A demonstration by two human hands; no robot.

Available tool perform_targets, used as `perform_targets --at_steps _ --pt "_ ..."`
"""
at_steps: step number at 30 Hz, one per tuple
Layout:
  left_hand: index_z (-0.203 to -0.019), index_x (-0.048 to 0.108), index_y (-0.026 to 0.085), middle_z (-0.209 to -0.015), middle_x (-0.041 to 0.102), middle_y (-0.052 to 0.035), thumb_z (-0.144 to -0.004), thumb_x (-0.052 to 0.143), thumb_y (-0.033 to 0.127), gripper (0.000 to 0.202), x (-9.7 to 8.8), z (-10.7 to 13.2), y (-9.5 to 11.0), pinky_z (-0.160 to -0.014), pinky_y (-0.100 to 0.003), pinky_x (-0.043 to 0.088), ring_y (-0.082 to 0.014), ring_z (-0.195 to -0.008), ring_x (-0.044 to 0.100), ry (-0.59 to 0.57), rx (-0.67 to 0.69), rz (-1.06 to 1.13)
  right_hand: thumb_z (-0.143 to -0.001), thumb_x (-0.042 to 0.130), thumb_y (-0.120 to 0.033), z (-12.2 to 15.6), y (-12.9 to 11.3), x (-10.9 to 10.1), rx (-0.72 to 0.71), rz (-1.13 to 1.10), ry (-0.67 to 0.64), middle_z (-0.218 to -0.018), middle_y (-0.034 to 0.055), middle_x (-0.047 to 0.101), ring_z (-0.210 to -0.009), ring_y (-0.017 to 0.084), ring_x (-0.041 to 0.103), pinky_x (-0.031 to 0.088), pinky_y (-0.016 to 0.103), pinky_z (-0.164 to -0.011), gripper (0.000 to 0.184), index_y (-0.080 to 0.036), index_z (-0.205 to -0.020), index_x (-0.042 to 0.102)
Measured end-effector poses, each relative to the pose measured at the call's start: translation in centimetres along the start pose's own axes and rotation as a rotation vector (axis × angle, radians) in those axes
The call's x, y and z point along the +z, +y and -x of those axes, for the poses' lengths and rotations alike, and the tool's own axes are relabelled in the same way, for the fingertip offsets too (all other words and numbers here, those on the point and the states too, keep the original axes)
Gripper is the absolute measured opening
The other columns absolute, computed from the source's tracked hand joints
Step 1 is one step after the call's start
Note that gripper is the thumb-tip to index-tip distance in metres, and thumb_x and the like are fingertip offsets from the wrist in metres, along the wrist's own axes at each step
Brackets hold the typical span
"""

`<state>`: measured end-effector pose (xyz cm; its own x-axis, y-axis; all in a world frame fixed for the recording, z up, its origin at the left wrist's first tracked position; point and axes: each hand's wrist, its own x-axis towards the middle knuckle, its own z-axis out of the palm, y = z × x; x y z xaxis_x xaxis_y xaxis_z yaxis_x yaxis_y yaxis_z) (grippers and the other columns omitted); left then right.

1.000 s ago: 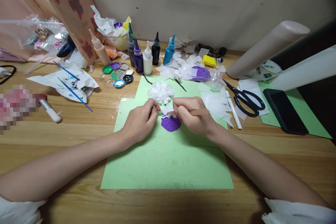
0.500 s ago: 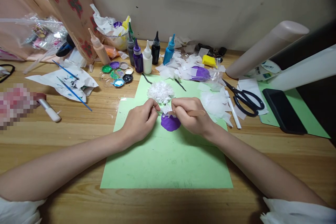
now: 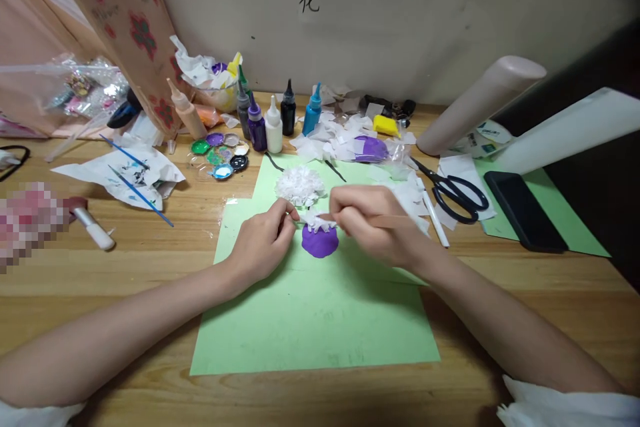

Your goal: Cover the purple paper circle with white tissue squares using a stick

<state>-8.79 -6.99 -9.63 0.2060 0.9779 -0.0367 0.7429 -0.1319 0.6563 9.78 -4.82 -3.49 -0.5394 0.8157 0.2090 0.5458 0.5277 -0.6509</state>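
White-handled brush (image 3: 97,230): lies on the wooden table (image 3: 115,293), far left.
Blue paintbrushes (image 3: 143,195): two, slanting across a paint-marked tissue (image 3: 150,193).
Palette (image 3: 219,156): small round wells, green, purple, blue, black among them.
Left hand (image 3: 265,240): rests on the green paper (image 3: 310,320); thumb and forefinger drawn together at the left edge of the white ruffled paper. Cannot tell whether they pinch it or only steady it.
Squeeze bottles (image 3: 273,130): stand behind the green paper, nozzles up.
White pompom (image 3: 300,185): on the green paper, just beyond the ruffled piece.
White ruffled paper (image 3: 318,221): between the two hands, along the far edge of the purple piece (image 3: 320,245), which lies on the green paper.
Right hand (image 3: 373,223): fist-like, fingers wrapped round a brown stick (image 3: 393,221); its tip meets the white ruffled paper.
Tissue scraps (image 3: 407,197): loose heap, partly behind the right hand.
White pen (image 3: 436,219): beside the scraps.
Scissors (image 3: 457,197): black-handled, right of the pen.
Phone (image 3: 523,210): dark, face unclear, far right.
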Motion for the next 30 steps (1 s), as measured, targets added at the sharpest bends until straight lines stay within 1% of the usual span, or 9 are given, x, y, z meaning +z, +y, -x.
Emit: perform_targets --at_steps 4,6,8,11,15,18,22,25,30 --pt "-0.089 0.050 0.023 -0.059 0.052 0.0052 -0.088 0.035 0.024 0.015 -0.1 0.0 -0.1 -0.054 -0.023 0.028 -0.0133 -0.052 0.047 0.002 -0.012 -0.021 -0.090 0.044 -0.029 0.7 -0.3 -5.6 0.031 -0.059 0.291 -0.063 -0.0017 0.057 -0.057 0.013 0.054 0.038 0.025 -0.053 0.015 -0.021 -0.097 0.055" --pt "-0.089 0.050 0.023 -0.058 0.051 0.0053 -0.088 0.035 0.025 0.015 -0.1 0.0 -0.1 -0.054 -0.024 0.028 -0.0135 -0.052 0.047 0.002 -0.010 -0.032 -0.090 0.047 -0.037 1.2 0.7 -7.6 0.085 -0.007 0.293 -0.070 0.0000 0.062 -0.057 0.013 0.056 0.041 0.026 -0.054 0.024 -0.022 -0.106 0.056" --pt "-0.089 0.050 0.023 -0.056 0.050 0.0055 -0.088 0.035 0.026 0.015 -0.1 -0.1 -0.1 -0.053 -0.024 0.028 -0.0136 -0.051 0.047 0.004 -0.006 -0.039 -0.092 0.043 -0.040 1.7 2.4 -8.2 0.126 0.095 0.209 -0.071 0.0011 0.065 -0.053 0.011 0.056 0.041 0.025 -0.053 0.028 -0.021 -0.097 0.062" --pt "-0.088 0.050 0.023 -0.056 0.050 0.0054 -0.088 0.035 0.027 0.016 -0.1 -0.1 -0.1 -0.053 -0.023 0.029 -0.0138 -0.051 0.047 0.006 0.005 -0.057 -0.090 0.047 -0.039 2.8 5.2 -6.9 0.088 0.207 0.134 -0.065 0.0018 0.063 -0.054 0.011 0.055 0.038 0.024 -0.053 0.030 -0.018 -0.073 0.060" --pt "-0.090 0.048 0.023 -0.058 0.051 0.0058 -0.088 0.034 0.027 0.015 -0.1 0.0 -0.1 -0.052 -0.023 0.030 -0.0136 -0.050 0.046 -0.001 0.018 -0.060 -0.080 0.062 -0.031 4.2 7.4 -3.6 0.012 0.430 -0.018 -0.058 -0.0012 0.058 -0.051 0.012 0.051 0.031 0.023 -0.051 0.014 -0.018 -0.083 0.059" --pt "-0.095 0.044 0.023 -0.058 0.050 0.0066 -0.087 0.035 0.026 0.013 -0.1 0.1 0.0 -0.053 -0.023 0.031 -0.0134 -0.050 0.045 0.013 -0.001 -0.041 -0.080 0.057 -0.016 4.8 7.8 -1.8 0.011 0.511 -0.049 -0.068 0.0029 0.063 -0.059 0.015 0.056 0.031 0.023 -0.052 0.004 -0.016 -0.083 0.057" --pt "-0.098 0.040 0.023 -0.057 0.047 0.0078 -0.085 0.036 0.024 0.013 -0.1 0.1 0.2 -0.054 -0.023 0.031 -0.0131 -0.051 0.044 0.011 -0.020 -0.011 -0.078 0.049 -0.006 5.0 8.1 -1.1 0.008 0.558 -0.004 -0.068 0.0042 0.062 -0.060 0.015 0.055 0.033 0.024 -0.053 0.011 -0.016 -0.078 0.054" --pt "-0.100 0.039 0.023 -0.058 0.047 0.0080 -0.085 0.036 0.023 0.015 -0.2 0.2 0.2 -0.055 -0.023 0.031 -0.0127 -0.052 0.044 0.020 -0.016 0.030 -0.077 0.053 -0.010 4.9 7.5 -1.3 0.054 0.400 0.071 -0.069 0.0030 0.062 -0.059 0.014 0.055 0.037 0.024 -0.055 0.007 -0.017 -0.078 0.053" --pt "-0.107 0.042 0.020 -0.054 0.042 0.0087 -0.090 0.033 0.030 0.021 -0.3 0.7 0.3 -0.054 -0.022 0.030 -0.0113 -0.050 0.042 -0.019 0.138 0.090 -0.077 0.065 -0.024 4.4 3.3 -0.7 0.208 -0.206 0.195 -0.075 0.0029 0.066 -0.068 0.014 0.062 0.048 0.026 -0.064 0.016 -0.018 -0.072 0.050"
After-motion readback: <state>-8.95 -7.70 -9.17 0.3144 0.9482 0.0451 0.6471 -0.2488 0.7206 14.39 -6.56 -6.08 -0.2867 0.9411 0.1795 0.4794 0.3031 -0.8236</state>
